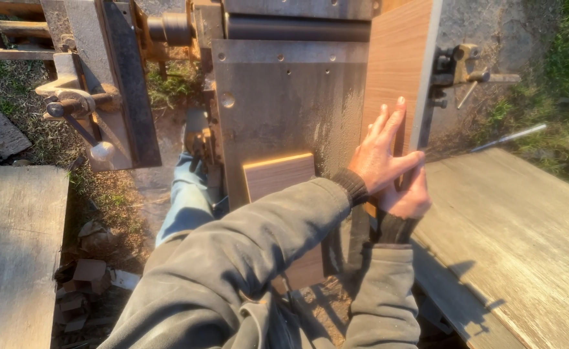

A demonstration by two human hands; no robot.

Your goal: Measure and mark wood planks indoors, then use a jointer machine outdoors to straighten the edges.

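A long brown wood panel (397, 58) lies along the right side of a grey metal machine table (284, 97), against a grey fence strip (428, 71). My left hand (381, 152) rests flat on the panel's near part, fingers stretched forward and the thumb pointing right. Just below it, my right hand (408, 197) is curled around the panel's near end by the fence. A shorter wood piece (278, 176) lies on the table to the left, partly hidden under my left sleeve.
A lever with a round knob (101, 152) sticks out on the machine's left. A clamp (465, 61) and a thin metal rod (510, 136) sit at right. Weathered plank surfaces stand at right (517, 245) and left (13, 252). Wood scraps (84, 278) litter the ground.
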